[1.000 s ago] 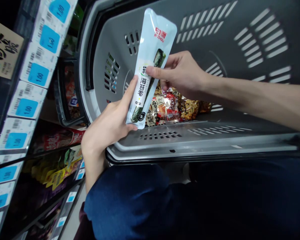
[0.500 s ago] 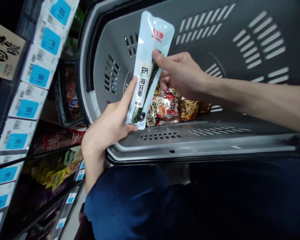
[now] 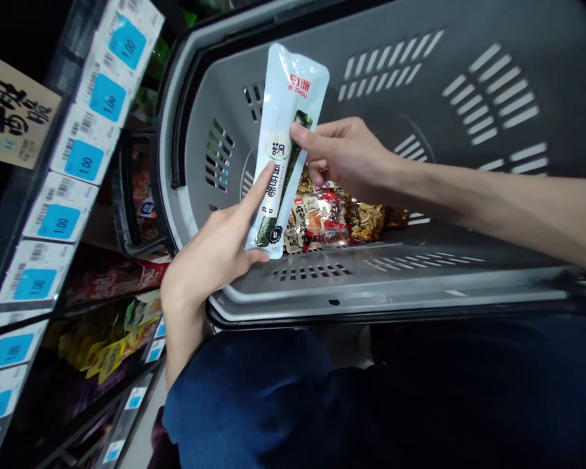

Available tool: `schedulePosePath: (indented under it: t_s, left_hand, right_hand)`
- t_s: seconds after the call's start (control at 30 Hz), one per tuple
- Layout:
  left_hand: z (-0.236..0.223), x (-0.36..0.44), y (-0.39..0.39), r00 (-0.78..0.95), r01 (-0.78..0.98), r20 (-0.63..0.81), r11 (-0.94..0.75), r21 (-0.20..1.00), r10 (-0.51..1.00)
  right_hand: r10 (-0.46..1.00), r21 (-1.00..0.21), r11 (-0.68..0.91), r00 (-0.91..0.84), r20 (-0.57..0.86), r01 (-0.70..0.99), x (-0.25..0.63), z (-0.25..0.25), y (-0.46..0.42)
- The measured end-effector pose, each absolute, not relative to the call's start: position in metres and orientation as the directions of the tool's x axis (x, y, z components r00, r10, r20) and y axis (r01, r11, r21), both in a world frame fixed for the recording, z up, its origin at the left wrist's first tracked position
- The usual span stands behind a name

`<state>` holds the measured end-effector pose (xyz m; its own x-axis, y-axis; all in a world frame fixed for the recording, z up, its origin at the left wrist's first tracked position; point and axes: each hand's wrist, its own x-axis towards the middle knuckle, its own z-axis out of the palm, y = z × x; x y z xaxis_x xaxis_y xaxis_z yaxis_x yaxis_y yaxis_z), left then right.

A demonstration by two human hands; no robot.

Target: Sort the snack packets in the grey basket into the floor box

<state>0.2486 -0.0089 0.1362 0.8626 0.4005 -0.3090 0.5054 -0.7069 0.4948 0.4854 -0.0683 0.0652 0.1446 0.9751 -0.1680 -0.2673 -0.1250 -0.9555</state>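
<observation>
A long white snack packet (image 3: 287,111) with a green seaweed roll printed on it is held upright over a grey shopping basket (image 3: 381,280). My left hand (image 3: 209,257) grips its lower end, forefinger stretched along the left edge and thumb under the bottom. My right hand (image 3: 346,153) pinches the packet's middle from the right, thumb on the front. Behind the packet, small snack packs (image 3: 336,218) in red and brown wrappers lie on the basket floor.
Store shelves run along the left with a strip of blue price tags (image 3: 61,218) and colourful snack bags (image 3: 107,342) below. The basket's black handle (image 3: 122,195) hangs at its left end. My dark blue trouser leg (image 3: 254,397) fills the bottom of the view.
My right thumb slid up the packet and then came back down to its middle. The view shifted slightly; the packet stays upright in both hands.
</observation>
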Motion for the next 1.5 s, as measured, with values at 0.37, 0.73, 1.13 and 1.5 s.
schedulePosePath:
  t_s: [0.37, 0.73, 1.13, 1.5]
  left_hand:
    - [0.1378, 0.2481, -0.0098, 0.843, 0.538, -0.345, -0.685, 0.492, 0.413]
    - [0.1383, 0.2481, -0.0101, 0.835, 0.548, -0.348, -0.687, 0.476, 0.425]
    - [0.1370, 0.2465, -0.0091, 0.846, 0.533, -0.333, -0.695, 0.483, 0.417]
    - [0.1379, 0.2479, -0.0100, 0.838, 0.545, -0.345, -0.688, 0.480, 0.423]
  right_hand:
    - [0.981, -0.954, -0.108, 0.128, -0.149, -0.280, 0.4832, 0.0630, -0.0697]
    - [0.986, -0.956, -0.092, 0.109, -0.126, -0.279, 0.4849, 0.0590, -0.0684]
    - [0.986, -0.955, -0.111, 0.092, -0.141, -0.275, 0.4857, 0.0597, -0.0691]
    - [0.985, -0.956, -0.113, 0.094, -0.143, -0.271, 0.4849, 0.0609, -0.0693]
